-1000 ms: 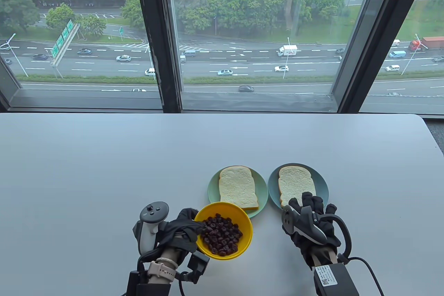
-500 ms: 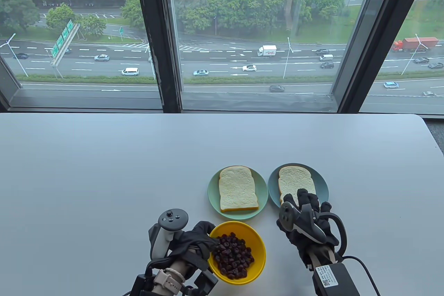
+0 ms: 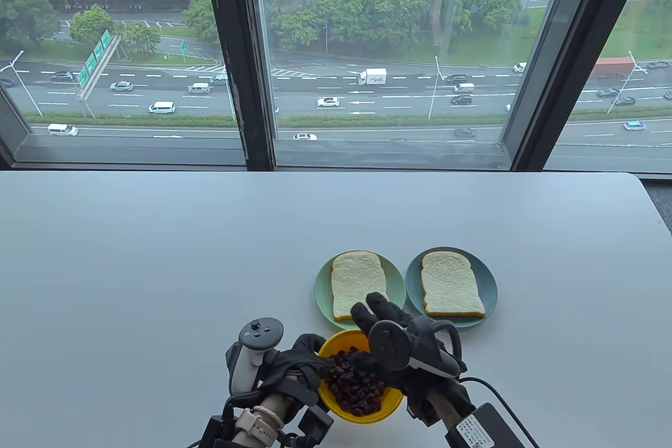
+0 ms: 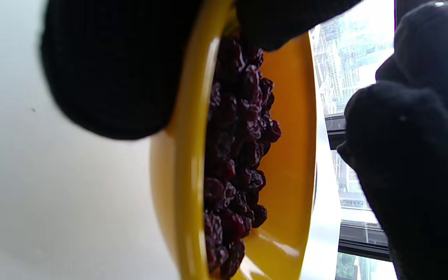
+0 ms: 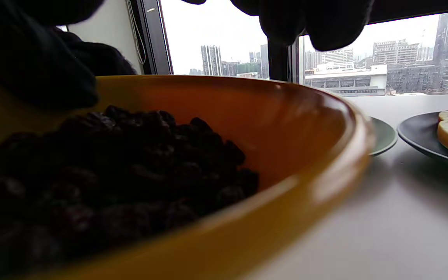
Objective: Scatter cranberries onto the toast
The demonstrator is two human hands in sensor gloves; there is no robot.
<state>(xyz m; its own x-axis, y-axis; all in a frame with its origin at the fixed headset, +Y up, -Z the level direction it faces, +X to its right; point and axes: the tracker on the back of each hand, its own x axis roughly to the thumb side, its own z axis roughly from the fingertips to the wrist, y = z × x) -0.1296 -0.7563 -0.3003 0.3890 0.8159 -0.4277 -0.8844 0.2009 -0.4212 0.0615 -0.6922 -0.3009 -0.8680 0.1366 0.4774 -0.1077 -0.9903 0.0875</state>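
Now | left hand [image 3: 286, 364] grips yellow bowl [image 3: 386, 406] rim | right hand [image 3: 399, 348] above cranberries [image 3: 357, 390], fingers spread, holding nothing | toast [image 3: 359, 285] bare on plates beyond | risk: rough scoop tips bowl, spills berries

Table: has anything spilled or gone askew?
Nothing stands out. The cranberries are all inside the yellow bowl, and each toast slice lies flat on its plate, bare, with no stray berries on the table.
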